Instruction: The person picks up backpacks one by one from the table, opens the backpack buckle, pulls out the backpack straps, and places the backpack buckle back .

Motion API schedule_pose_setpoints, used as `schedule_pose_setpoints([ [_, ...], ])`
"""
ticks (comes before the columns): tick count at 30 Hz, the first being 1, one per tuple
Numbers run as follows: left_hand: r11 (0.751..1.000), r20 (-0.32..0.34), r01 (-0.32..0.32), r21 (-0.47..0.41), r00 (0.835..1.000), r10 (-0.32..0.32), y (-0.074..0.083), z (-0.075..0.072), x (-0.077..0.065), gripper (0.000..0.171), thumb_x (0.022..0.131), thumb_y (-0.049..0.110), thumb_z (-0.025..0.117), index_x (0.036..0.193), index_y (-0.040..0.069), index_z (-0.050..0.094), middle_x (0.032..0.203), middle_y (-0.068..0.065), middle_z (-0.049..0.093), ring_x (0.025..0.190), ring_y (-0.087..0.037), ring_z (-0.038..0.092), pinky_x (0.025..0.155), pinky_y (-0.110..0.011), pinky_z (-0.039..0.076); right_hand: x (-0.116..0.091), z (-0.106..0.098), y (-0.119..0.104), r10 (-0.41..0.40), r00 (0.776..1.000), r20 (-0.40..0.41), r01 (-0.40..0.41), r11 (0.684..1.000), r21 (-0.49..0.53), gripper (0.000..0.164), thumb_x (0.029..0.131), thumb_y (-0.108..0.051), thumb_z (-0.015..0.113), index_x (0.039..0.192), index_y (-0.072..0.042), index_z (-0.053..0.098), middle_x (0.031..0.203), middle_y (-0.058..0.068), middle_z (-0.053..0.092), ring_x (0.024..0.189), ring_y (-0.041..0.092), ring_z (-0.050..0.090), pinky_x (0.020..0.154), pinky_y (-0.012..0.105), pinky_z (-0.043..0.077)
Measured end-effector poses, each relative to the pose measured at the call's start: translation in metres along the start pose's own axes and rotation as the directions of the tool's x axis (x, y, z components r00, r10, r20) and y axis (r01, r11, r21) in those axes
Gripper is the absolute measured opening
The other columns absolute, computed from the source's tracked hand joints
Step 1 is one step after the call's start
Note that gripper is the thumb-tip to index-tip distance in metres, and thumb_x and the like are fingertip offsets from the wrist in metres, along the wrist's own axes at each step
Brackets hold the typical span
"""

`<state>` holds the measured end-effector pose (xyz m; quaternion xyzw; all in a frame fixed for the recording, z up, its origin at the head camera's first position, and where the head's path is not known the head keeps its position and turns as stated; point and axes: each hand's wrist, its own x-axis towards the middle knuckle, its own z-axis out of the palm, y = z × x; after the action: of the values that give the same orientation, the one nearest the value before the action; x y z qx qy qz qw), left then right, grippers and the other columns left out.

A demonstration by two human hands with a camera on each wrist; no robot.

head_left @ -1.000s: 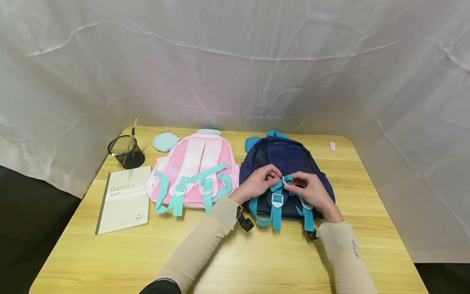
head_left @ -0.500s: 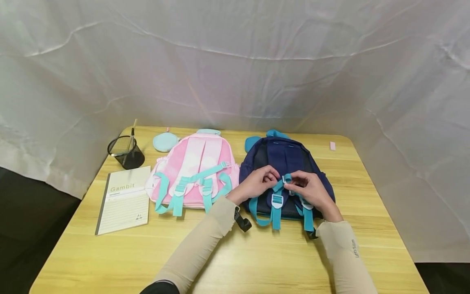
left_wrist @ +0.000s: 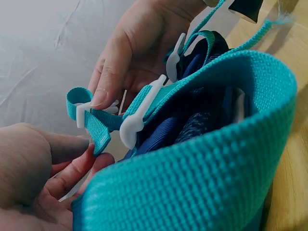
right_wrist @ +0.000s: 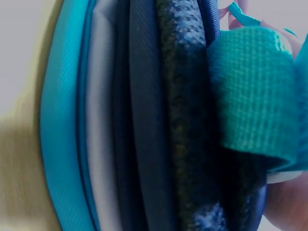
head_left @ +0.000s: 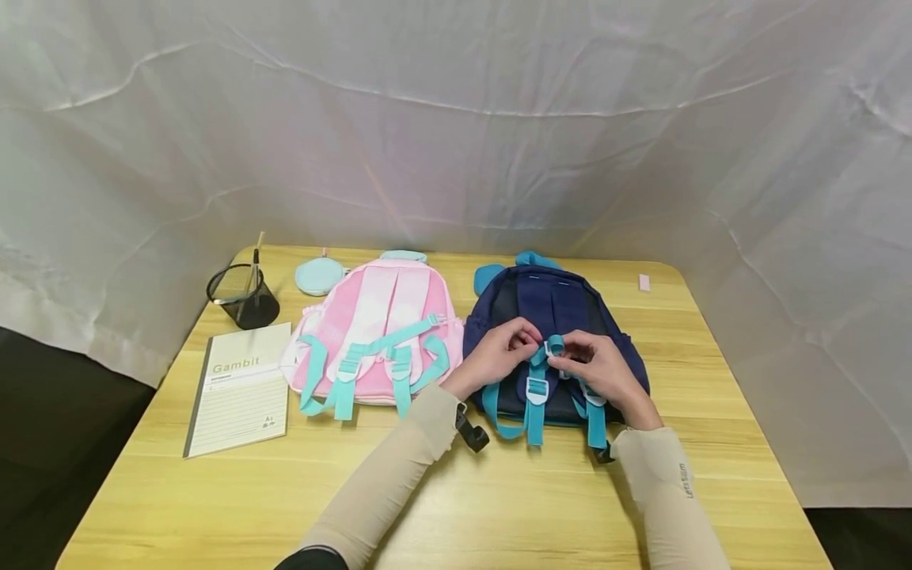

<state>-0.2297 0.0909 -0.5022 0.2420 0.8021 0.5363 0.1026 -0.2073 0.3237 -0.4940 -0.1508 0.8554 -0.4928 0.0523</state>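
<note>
A navy backpack [head_left: 554, 293] with teal straps lies on the table, its strap side up. Over its lower half, my left hand [head_left: 504, 352] pinches the loose end of a teal strap [left_wrist: 99, 134] between thumb and finger. My right hand [head_left: 602, 364] holds the white plastic buckle [left_wrist: 83, 115] on that strap, its thumb pressing the buckle in the left wrist view. A small loop of webbing [left_wrist: 77, 96] stands out from this buckle. Below, a white strap adjuster [head_left: 537, 388] sits on the backpack's left strap. Teal webbing and the pack's side fill most of the right wrist view.
A pink backpack [head_left: 370, 297] with teal straps lies directly left of the navy one. Farther left are a notebook [head_left: 242, 396], a black mesh pen holder [head_left: 256, 309] and a round light-blue pouch [head_left: 319, 276]. A small pink block [head_left: 644, 283] lies at the back right of the table [head_left: 513, 507].
The loop of strap at the buckle has shifted slightly left and stands up more. My left fingers have come back close to the buckle; the right hand has barely moved.
</note>
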Motion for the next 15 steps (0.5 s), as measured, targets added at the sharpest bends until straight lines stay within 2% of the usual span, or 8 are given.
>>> schedule_pose_setpoints([
  [9, 0.999, -0.001, -0.021, -0.028, 1.000, 0.021, -0.0016, -0.0018, -0.0020, 0.017, 0.102, 0.010, 0.067, 0.119, 0.012, 0.065, 0.115, -0.005, 0.068, 0.095, -0.010, 0.068, 0.084, -0.022, 0.055, 0.0013, -0.0019, 0.0005, -0.002, 1.000, -0.013, 0.002, 1.000, -0.006, 0.027, 0.094, -0.020, 0.079, 0.117, -0.007, 0.073, 0.098, 0.012, 0.070, 0.081, 0.012, 0.067, 0.072, 0.023, 0.055],
  [15, 0.992, -0.032, -0.120, 0.027, 0.992, 0.121, -0.0016, -0.0001, -0.0035, 0.021, 0.101, 0.016, 0.069, 0.122, 0.013, 0.066, 0.118, -0.005, 0.068, 0.096, -0.011, 0.067, 0.084, -0.022, 0.054, 0.0024, -0.0020, -0.0003, -0.011, 0.999, -0.035, 0.011, 1.000, 0.006, 0.029, 0.093, -0.017, 0.079, 0.119, -0.005, 0.073, 0.098, 0.012, 0.070, 0.080, 0.010, 0.067, 0.071, 0.022, 0.055],
])
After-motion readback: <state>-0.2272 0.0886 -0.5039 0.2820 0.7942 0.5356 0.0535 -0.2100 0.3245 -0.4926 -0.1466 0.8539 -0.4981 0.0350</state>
